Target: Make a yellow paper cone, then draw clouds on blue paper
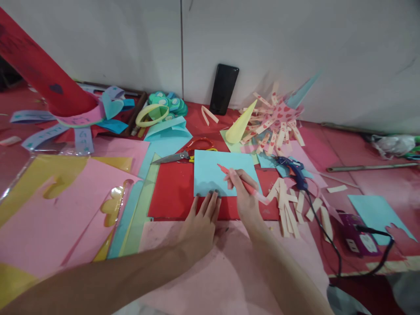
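Note:
A sheet of light blue paper (206,170) lies on a red board (173,192) in front of me. My left hand (201,218) rests flat with its fingertips on the sheet's lower edge, fingers slightly apart. Above the right part of the sheet, my right hand (244,190) grips a red marker (251,189), its tip pointing up and left over the paper. I cannot make out any mark on the sheet. Scissors (177,157) with red and yellow handles lie just behind the sheet, partly covered by it.
Cut paper strips (287,210) and a blue glue gun (293,168) lie to the right, its cord running to a purple power box (357,236). A phone (225,89) leans on the wall near a yellow paper cone (241,124). Pink sheets (65,210) cover the left; a red tube (52,74) stands behind.

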A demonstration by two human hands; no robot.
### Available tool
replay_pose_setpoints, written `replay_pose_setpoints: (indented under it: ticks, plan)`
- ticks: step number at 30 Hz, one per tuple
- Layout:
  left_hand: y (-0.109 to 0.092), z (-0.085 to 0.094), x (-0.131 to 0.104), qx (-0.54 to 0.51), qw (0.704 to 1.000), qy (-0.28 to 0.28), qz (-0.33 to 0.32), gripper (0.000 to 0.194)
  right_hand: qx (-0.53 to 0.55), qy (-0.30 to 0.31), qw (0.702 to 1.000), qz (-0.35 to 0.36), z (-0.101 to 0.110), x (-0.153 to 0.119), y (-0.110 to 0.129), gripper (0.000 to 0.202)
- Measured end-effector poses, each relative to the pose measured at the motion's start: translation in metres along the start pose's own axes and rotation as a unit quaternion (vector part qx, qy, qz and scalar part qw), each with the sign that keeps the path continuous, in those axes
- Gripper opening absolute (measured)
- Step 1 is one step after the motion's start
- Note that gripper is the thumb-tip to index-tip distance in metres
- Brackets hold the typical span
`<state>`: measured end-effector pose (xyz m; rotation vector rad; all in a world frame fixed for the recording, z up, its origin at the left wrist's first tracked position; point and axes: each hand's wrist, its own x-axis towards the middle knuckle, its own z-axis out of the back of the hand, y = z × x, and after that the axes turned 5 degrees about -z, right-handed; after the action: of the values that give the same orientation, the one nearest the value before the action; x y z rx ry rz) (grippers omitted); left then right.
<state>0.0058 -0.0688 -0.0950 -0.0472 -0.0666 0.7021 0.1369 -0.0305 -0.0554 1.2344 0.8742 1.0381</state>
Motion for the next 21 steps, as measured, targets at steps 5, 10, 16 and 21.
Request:
replay_pose_setpoints:
  ticks: [5,10,16,21]
  plan:
    - [-0.002,0.005,-0.004,0.014,0.999,-0.036,-0.004,0.054,0.015,0.003,0.998,-0.057,-0.003,0.009,-0.023,0.037]
    - [-0.009,0.011,-0.010,0.055,0.997,-0.054,0.006,0.048,0.006,-0.017,0.998,-0.061,-0.006,0.010,-0.028,0.035]
    - [-0.013,0.015,-0.013,0.104,0.993,-0.051,0.032,0.046,0.004,-0.014,0.998,-0.064,-0.008,0.006,-0.021,0.033]
    - [-0.014,0.016,-0.015,0.131,0.990,-0.016,0.049,0.051,0.044,-0.014,0.997,-0.065,-0.009,0.007,-0.023,0.032]
